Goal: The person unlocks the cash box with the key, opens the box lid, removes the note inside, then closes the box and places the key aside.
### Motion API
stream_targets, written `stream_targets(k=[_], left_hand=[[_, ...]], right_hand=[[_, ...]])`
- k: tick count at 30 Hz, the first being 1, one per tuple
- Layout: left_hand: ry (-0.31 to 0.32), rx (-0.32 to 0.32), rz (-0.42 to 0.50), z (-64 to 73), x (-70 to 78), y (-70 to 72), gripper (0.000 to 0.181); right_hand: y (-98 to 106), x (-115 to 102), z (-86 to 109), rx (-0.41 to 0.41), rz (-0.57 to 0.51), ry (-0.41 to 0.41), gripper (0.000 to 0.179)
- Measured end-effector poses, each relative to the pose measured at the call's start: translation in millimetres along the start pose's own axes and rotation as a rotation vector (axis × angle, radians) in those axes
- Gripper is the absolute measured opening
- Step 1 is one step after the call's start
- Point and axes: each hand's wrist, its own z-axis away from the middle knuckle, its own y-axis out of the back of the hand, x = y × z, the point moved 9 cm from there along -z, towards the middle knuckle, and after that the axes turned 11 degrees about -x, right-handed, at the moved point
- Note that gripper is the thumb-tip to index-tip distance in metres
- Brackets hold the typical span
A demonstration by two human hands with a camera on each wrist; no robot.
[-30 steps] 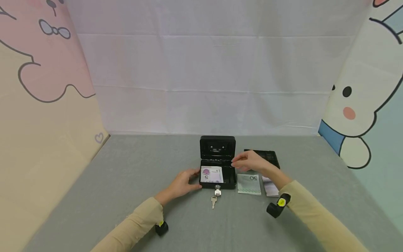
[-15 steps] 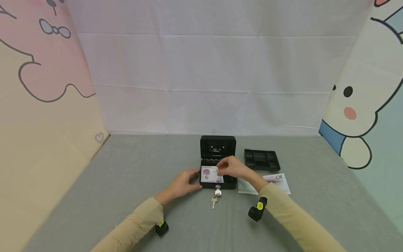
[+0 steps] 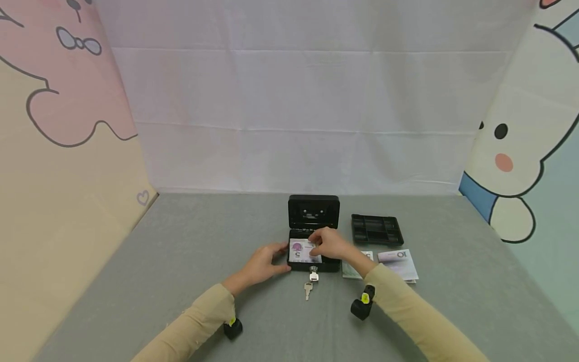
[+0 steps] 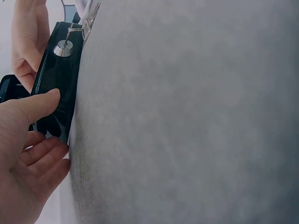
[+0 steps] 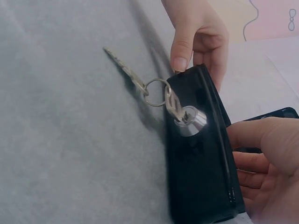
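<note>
A black cash box (image 3: 327,265) stands on the grey cloth with its lid (image 3: 313,211) raised. Inside, at the left, lies a pale banknote (image 3: 298,253) with a purple print and a 5. My left hand (image 3: 259,262) grips the box's front left corner; in the left wrist view its thumb (image 4: 44,103) lies on the front face. My right hand (image 3: 332,244) reaches into the box over the note's right part, thumb and forefinger apart; the right wrist view hides its fingertips behind the front wall. A key sits in the lock (image 5: 190,122), with a second key (image 5: 122,67) hanging from the ring.
Right of the box lie greenish banknotes (image 3: 350,270), partly under the right forearm, and banknotes marked 10 (image 3: 402,266), the upper one curling. A black compartment tray (image 3: 377,230) lies behind them. A white cloth wall (image 3: 289,125) closes off the back.
My right hand has moved left from the box's right edge to over the note inside, then shifted slightly lower. A note marked 10 shows after the forearm moved aside. My left hand stays put.
</note>
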Motion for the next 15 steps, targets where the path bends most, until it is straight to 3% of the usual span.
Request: stream_targets(k=[8, 15], left_hand=[[0.000, 0.001, -0.002, 0.0, -0.6, 0.0, 0.057], [0.002, 0.000, -0.006, 0.3, -0.7, -0.1, 0.057]], right_hand=[[0.2, -6.1, 0.4, -0.002, 0.071, 0.030, 0.029], [1.9, -6.5, -1.2, 0.016, 0.059, 0.062, 0.026]])
